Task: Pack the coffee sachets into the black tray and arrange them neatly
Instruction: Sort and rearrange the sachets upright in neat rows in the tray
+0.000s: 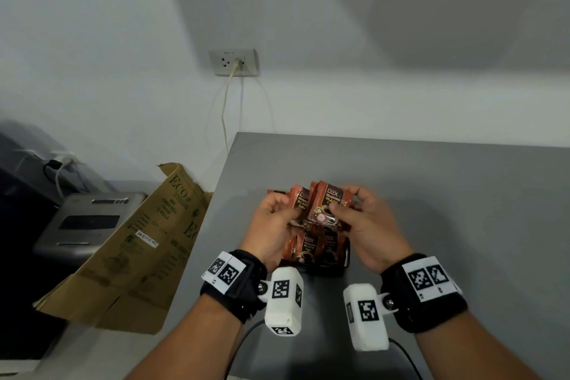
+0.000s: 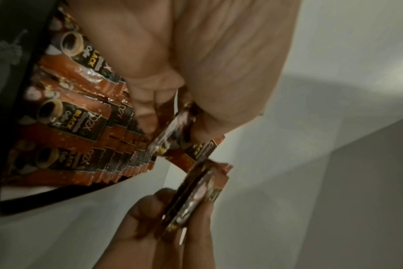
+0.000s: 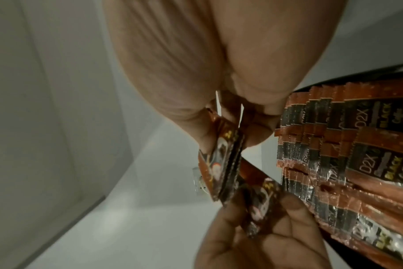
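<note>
Over the black tray both hands hold red-brown "D2X Black Coffee" sachets. My left hand pinches a few sachets; my right hand pinches a small bundle right beside them. Rows of sachets stand packed in the tray below. In the left wrist view the left hand grips its sachets next to the filled tray. In the right wrist view the right hand clamps its bundle beside the tray's sachets.
The grey table ends at its left edge near a brown cardboard sheet and a grey appliance. More loose sachets lie behind the hands. A wall socket with a cable is on the wall.
</note>
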Demonstrator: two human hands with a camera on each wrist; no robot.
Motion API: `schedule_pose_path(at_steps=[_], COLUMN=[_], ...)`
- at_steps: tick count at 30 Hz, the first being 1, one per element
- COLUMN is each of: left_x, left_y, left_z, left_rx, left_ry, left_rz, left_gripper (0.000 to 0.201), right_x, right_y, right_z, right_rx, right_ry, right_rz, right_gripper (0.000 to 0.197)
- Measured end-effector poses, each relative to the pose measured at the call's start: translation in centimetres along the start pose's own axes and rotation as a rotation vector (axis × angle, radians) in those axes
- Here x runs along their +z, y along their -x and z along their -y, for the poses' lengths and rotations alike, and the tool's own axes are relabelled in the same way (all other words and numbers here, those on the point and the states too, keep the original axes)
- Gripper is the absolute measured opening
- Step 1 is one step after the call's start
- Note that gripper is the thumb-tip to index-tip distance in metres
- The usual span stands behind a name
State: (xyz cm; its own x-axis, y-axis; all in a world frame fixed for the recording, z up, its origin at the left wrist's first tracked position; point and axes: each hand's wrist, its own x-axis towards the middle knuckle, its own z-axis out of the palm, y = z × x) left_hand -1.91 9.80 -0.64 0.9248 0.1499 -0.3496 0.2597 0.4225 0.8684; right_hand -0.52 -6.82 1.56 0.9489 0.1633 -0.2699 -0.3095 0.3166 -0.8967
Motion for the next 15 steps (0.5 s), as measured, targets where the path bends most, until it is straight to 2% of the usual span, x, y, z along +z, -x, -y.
schedule_pose_path(at_steps=[4, 6, 9, 11, 13, 15], left_x=[0.6, 0.7, 0.8, 0.6, 0.4, 0.4], left_y=[0.7, 0.8, 1.0, 1.2, 1.1, 1.0], left_z=[-0.6, -0.9, -0.9, -0.8, -0.6, -0.6], left_rx=[-0.119, -0.183, -0.262, -0.291, -0.29, -0.29], left_ry=[0.187, 0.234, 0.231, 0.245, 0.249, 0.254], left_rz=[0.122, 0.188, 0.261, 0.249, 0.225, 0.224], left_gripper=[0.018, 0.028, 0.032, 0.041, 0.055, 0.052], right_x=[0.6, 0.9, 1.2, 1.2, 1.1, 1.1], right_y=[0.3, 0.2, 0.0, 0.0, 0.4, 0.5], right_z=[0.1, 0.0, -0.8, -0.7, 0.2, 0.9], right_rx=[-0.17, -0.258, -0.333, -0.337, -0.324, -0.358], right_ry=[0.452, 0.666, 0.955, 1.056, 1.062, 1.153], right_rz=[-0.003, 0.081, 0.184, 0.183, 0.241, 0.357], right_gripper=[0.029, 0.031, 0.036, 0.052, 0.083, 0.109])
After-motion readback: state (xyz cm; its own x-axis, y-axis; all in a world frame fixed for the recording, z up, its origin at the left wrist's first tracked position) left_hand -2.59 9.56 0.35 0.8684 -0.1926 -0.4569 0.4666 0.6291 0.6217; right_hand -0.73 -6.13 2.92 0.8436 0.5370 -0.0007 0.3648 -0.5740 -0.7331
